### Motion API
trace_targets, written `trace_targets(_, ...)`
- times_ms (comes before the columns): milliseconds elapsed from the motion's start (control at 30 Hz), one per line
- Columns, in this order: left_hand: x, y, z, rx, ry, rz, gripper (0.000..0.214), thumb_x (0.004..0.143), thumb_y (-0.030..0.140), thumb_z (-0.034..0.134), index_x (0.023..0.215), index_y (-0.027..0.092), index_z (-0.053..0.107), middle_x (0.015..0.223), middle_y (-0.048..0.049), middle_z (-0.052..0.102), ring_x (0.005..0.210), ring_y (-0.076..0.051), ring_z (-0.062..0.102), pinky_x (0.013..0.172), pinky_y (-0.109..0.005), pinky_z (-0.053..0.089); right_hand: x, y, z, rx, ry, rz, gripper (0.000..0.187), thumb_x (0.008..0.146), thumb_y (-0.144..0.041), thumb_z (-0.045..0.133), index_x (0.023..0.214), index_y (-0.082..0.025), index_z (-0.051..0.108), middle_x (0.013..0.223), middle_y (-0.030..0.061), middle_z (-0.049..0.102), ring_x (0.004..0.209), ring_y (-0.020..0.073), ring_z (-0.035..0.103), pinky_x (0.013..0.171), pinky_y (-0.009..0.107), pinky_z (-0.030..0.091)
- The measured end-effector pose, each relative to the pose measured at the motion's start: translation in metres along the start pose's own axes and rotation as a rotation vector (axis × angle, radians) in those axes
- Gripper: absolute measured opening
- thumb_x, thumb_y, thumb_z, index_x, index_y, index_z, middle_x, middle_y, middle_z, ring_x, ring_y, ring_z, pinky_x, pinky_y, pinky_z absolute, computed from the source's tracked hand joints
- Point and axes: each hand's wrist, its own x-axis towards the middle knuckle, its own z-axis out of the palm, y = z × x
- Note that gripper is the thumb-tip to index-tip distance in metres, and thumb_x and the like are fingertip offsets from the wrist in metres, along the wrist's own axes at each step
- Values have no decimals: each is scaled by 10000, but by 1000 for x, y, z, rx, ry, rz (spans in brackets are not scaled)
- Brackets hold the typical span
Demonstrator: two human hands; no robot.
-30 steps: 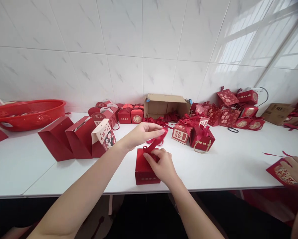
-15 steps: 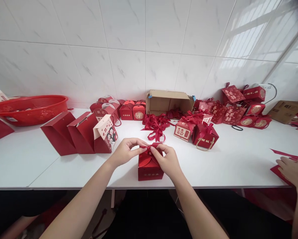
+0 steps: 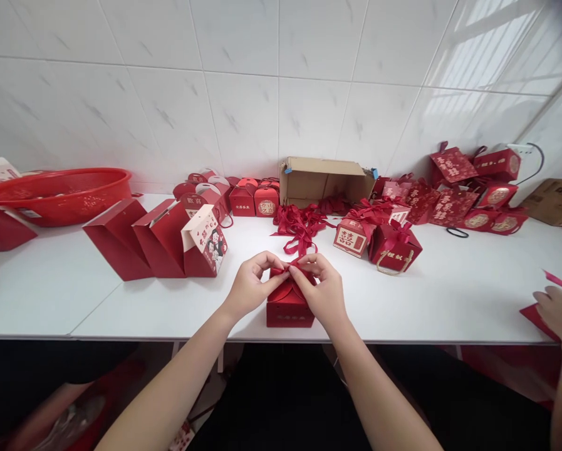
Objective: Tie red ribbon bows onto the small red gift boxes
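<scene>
Raised above the red box (image 3: pixel 290 313) a second ago, the left hand (image 3: pixel 250 288) is now down at its top, fingertips almost meeting those of the right hand (image 3: pixel 326 291). Thumb and forefinger of each hand pinch closed on the red ribbon (image 3: pixel 291 267) over the box's lid; the other fingers, partly hidden, curl loosely. The box stands upright near the front edge of the white table (image 3: pixel 403 316). Just beyond it lies a ribbon heap (image 3: pixel 299 222), with a cardboard carton (image 3: pixel 327 166) behind. To the box's left stand two plain red boxes (image 3: pixel 121 241) and a cream-and-red box (image 3: pixel 210 247); farther left, a red basin (image 3: pixel 74 203). Well to its right, another person's hand (image 3: pixel 556 310) touches a red piece (image 3: pixel 534 321).
</scene>
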Motion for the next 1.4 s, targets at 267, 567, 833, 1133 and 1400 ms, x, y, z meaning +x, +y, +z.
trace_targets(267, -1, -2, 0, -25, -3, -12, 159, 743, 204, 691, 765, 172, 537, 774, 4, 596, 767, -118, 578, 795, -274, 473, -1, 0, -2, -74, 8, -18, 104, 789, -309, 610, 837, -217, 604, 780, 12, 705, 719, 181, 666, 658, 272, 494)
trace_targets(567, -3, -7, -1, -28, 34, 1, 151, 745, 230, 690, 782, 174, 554, 770, -2, 587, 771, -132, 575, 825, -308, 487, 0, -4, -7, -188, -68, -8, 136, 779, -339, 656, 833, -241, 731, 842, 25, 727, 794, 209, 654, 768, 333, 505)
trace_targets(833, -7, -2, 1, -1, 92, -41, 174, 731, 261, 711, 730, 178, 558, 742, 4, 637, 745, -130, 619, 1060, -394, 371, -1, -1, -13, -230, -77, -23, 57, 725, -265, 710, 741, -259, 764, 894, 62, 629, 885, 214, 599, 828, 368, 491)
trace_targets(1133, 0, -2, 4, -44, 91, -76, 174, 741, 271, 697, 761, 162, 563, 778, -23, 633, 775, -141, 611, 820, -301, 511, 4, 6, -14, -38, -220, 178, 186, 802, -337, 593, 748, -210, 717, 1439, 63, 398, 1334, 271, 352, 1098, 451, 251)
trace_targets(1400, -1, -1, 4, -39, 72, -60, 156, 749, 262, 688, 773, 166, 567, 777, -19, 633, 772, -142, 612, 816, -303, 509, 2, 6, -13, 18, -238, 239, 259, 809, -404, 582, 692, -199, 690, 1425, 80, 411, 1318, 275, 380, 1080, 435, 280)
